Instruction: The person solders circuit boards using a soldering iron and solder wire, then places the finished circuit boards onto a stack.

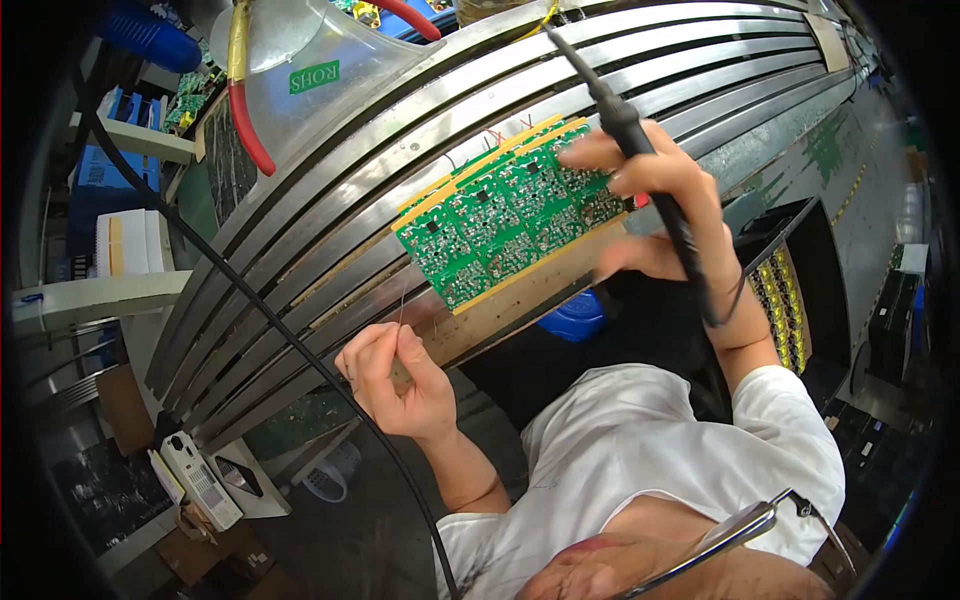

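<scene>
A green circuit board panel [500, 215] with yellow edge strips lies at a slant over the metal slats, its small parts facing up. My left hand [400, 380] is closed, thumb and fingertips pinching a thin wire [404, 300] that rises near the board's lower left corner. My right hand [665, 200], partly blurred, is at the board's right end and holds a black soldering iron [622, 118]. The iron's tip points up and left, away from the board, over the slats. Some fingers overlap the board's right edge; whether they touch it I cannot tell.
Red-handled pliers [240, 100] lie at the upper left near a clear sheet with a green label [314, 77]. A black cable [250, 285] crosses the left side. A black bin [835, 290] with yellow parts stands at the right. Thin wires stick up behind the board.
</scene>
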The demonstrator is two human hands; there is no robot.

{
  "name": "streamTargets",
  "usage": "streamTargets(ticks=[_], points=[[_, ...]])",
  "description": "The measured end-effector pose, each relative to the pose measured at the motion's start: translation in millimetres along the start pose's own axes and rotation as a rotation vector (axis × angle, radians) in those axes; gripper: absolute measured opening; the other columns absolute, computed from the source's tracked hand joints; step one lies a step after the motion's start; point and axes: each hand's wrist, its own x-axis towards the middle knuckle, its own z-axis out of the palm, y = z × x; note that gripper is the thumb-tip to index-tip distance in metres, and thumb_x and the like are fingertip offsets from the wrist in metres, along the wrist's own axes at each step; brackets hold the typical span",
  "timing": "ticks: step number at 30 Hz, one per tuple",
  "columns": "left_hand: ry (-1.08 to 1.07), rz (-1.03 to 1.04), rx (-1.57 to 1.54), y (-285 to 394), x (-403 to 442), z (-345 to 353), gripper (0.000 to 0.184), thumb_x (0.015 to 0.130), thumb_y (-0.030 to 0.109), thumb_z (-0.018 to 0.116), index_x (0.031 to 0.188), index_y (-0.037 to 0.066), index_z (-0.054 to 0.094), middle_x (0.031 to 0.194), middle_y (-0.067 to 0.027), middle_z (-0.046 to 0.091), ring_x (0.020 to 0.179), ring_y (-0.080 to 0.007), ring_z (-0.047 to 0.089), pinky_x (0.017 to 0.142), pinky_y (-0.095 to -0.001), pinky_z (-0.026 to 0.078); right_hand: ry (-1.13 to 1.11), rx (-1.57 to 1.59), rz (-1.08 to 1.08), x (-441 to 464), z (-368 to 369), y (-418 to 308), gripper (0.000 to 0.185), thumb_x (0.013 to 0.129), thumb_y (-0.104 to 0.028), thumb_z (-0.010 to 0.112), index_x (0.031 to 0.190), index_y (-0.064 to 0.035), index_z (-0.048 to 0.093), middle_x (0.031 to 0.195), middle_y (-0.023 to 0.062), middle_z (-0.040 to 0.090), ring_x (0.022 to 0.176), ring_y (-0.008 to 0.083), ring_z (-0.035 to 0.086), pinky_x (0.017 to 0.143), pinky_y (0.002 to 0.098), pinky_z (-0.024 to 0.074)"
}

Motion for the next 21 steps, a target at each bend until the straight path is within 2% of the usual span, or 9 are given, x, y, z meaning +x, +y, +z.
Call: streamTargets(ticks=[2, 4, 7, 8, 9, 14, 17, 20, 21], points=[[0.003, -0.019, -0.008, 1, -2, 0, 0.002, 0.094, -0.004, 0.066, 0.096, -0.005, 0.066, 0.092, -0.0148, 0.068, 0.07, -0.0188, 0.061, 0.06, -0.0288, 0.051, -0.102, -0.111, 0.017, 11, -5, 3, 0.058, 0.075, -0.042, 0.088, 0.114, -0.0104, 0.058, 0.126, 0.0149, 0.069, 0.115, 0.0349, 0.064, 0.102, 0.0445, 0.048], [0.007, -0.038, -0.016, 2, -4, 1, 0.003, 0.095, -0.004, 0.065, 0.098, -0.005, 0.066, 0.094, -0.0149, 0.067, 0.071, -0.0184, 0.061, 0.061, -0.0285, 0.051, -0.31, -0.257, 0.04, 16, -9, 8, 0.071, 0.061, -0.034, 0.094, 0.117, -0.0131, 0.055, 0.141, 0.0102, 0.061, 0.129, 0.0367, 0.053, 0.113, 0.0473, 0.0374], [0.016, -0.033, -0.005, 5, -7, 3, 0.004, 0.096, -0.004, 0.064, 0.1, -0.004, 0.065, 0.097, -0.0147, 0.066, 0.073, -0.0178, 0.06, 0.064, -0.0273, 0.052, -0.367, -0.224, -0.005, 21, -9, 14, 0.068, 0.063, -0.028, 0.092, 0.117, -0.013, 0.053, 0.138, 0.0096, 0.062, 0.13, 0.036, 0.053, 0.114, 0.0486, 0.036], [0.034, -0.079, -0.002, 6, -8, 4, 0.006, 0.094, -0.003, 0.067, 0.099, -0.002, 0.065, 0.092, -0.0133, 0.067, 0.076, -0.0223, 0.063, 0.071, -0.0327, 0.05, -0.398, -0.211, -0.037, 23, -10, 16, 0.067, 0.064, -0.028, 0.092, 0.116, -0.013, 0.053, 0.137, 0.0097, 0.063, 0.13, 0.0352, 0.054, 0.114, 0.0487, 0.0366], [0.053, -0.124, 0.0, 8, -9, 4, 0.008, 0.092, -0.001, 0.07, 0.098, 0.001, 0.066, 0.088, -0.0119, 0.069, 0.08, -0.0268, 0.066, 0.077, -0.0382, 0.048, -0.37, -0.205, -0.086, 26, -8, 17, 0.064, 0.065, -0.029, 0.091, 0.115, -0.0132, 0.053, 0.133, 0.0102, 0.064, 0.125, 0.035, 0.057, 0.111, 0.0487, 0.0388], [0.103, -0.162, -0.071, 12, -12, 8, 0.011, 0.093, -0.004, 0.066, 0.103, -0.001, 0.063, 0.097, -0.0164, 0.068, 0.084, -0.0272, 0.063, 0.074, -0.0363, 0.051, -0.248, -0.152, -0.148, 21, -19, 13, 0.064, 0.064, -0.03, 0.093, 0.112, -0.0131, 0.053, 0.129, 0.0125, 0.066, 0.117, 0.0351, 0.061, 0.103, 0.0469, 0.0432], [0.12, -0.146, -0.165, 13, -9, 17, 0.009, 0.095, -0.006, 0.062, 0.104, -0.004, 0.061, 0.102, -0.0194, 0.066, 0.085, -0.0275, 0.062, 0.063, -0.0324, 0.053, -0.047, -0.103, -0.015, -4, -47, 14, 0.072, 0.06, -0.036, 0.097, 0.112, -0.013, 0.053, 0.127, 0.0176, 0.068, 0.111, 0.0363, 0.064, 0.1, 0.0461, 0.0446], [0.056, -0.173, -0.144, 11, -11, 22, 0.009, 0.094, -0.009, 0.061, 0.101, -0.004, 0.062, 0.101, -0.0179, 0.064, 0.092, -0.0281, 0.06, 0.071, -0.0352, 0.052, 0.217, -0.087, 0.228, -29, -74, 22, 0.075, 0.062, -0.029, 0.099, 0.114, -0.0087, 0.05, 0.126, 0.019, 0.069, 0.114, 0.0281, 0.067, 0.098, 0.0403, 0.0522], [0.055, -0.163, -0.172, 11, -12, 24, 0.009, 0.094, -0.009, 0.061, 0.101, -0.004, 0.062, 0.101, -0.0179, 0.064, 0.092, -0.0281, 0.06, 0.071, -0.0352, 0.052, 0.215, -0.259, 0.221, -25, -89, 26, 0.077, 0.063, -0.027, 0.099, 0.116, -0.0065, 0.048, 0.124, 0.0188, 0.069, 0.116, 0.0248, 0.066, 0.098, 0.0363, 0.0538]])
